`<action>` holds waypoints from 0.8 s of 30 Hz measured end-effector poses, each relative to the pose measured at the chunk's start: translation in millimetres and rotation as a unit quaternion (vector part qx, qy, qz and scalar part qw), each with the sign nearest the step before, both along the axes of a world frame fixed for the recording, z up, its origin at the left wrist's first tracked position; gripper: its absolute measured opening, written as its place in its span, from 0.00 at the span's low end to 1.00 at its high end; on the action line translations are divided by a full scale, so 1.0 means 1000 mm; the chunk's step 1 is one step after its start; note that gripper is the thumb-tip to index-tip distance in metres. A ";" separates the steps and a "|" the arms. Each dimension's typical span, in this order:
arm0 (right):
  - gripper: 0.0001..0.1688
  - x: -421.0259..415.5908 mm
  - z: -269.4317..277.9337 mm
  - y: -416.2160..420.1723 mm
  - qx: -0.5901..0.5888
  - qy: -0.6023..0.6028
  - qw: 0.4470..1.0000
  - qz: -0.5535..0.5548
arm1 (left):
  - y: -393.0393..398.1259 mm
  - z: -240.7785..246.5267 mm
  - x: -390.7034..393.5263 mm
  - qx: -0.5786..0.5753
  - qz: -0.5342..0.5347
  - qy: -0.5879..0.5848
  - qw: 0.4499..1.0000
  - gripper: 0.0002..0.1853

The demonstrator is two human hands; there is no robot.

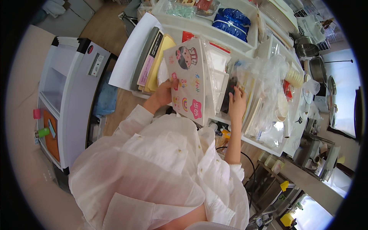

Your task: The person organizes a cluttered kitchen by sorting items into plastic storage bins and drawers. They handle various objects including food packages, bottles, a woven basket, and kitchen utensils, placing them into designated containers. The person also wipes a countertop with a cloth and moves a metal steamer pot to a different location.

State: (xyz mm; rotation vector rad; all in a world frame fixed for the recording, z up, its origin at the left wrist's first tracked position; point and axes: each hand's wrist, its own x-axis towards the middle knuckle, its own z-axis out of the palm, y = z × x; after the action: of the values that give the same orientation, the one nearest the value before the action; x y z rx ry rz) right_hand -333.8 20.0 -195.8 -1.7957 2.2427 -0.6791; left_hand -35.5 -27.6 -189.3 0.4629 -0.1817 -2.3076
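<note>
My left hand [163,93] grips the near-left edge of a white sheet pack [188,80] printed with colourful cartoon stickers and lettering, its thumb on the printed face. The pack stands tilted over an open white drawer. To its right, my right hand [238,100] reaches into the drawer with bent fingers beside a dark flat item [229,93] and clear plastic bags; whether its fingertips touch anything is unclear. White compartment trays [220,83] lie between the pack and the right hand. Yellow and printed cards [156,61] stand left of the pack, next to a large white sheet [135,51].
Behind is another white drawer with a blue plastic packet [232,24]. At right, a white drawer [266,145] holds crumpled clear plastic and paper cups. A white freestanding cabinet [77,86] stands at left. Metal pots [317,67] sit at far right, and a black cable [251,161] hangs below.
</note>
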 end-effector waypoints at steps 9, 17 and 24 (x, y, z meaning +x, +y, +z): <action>0.31 0.054 0.061 0.039 0.076 -0.539 0.838 0.028 | 0.009 0.009 -0.039 -0.058 -0.072 -0.258 0.962 0.18; 0.27 0.057 0.048 0.054 -0.003 -0.651 0.747 -0.137 | 0.012 0.055 -0.052 -0.148 -0.131 -0.354 0.914 0.31; 0.24 0.040 0.043 0.050 -0.041 -0.681 0.714 -0.154 | -0.038 0.054 -0.051 -0.221 -0.081 -0.319 0.918 0.29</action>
State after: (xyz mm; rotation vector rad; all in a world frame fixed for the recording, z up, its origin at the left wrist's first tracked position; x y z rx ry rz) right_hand -293.5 69.6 -152.7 -0.3919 1.3406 -1.4891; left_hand -86.8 -65.2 -135.7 0.9728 -1.0694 -2.0961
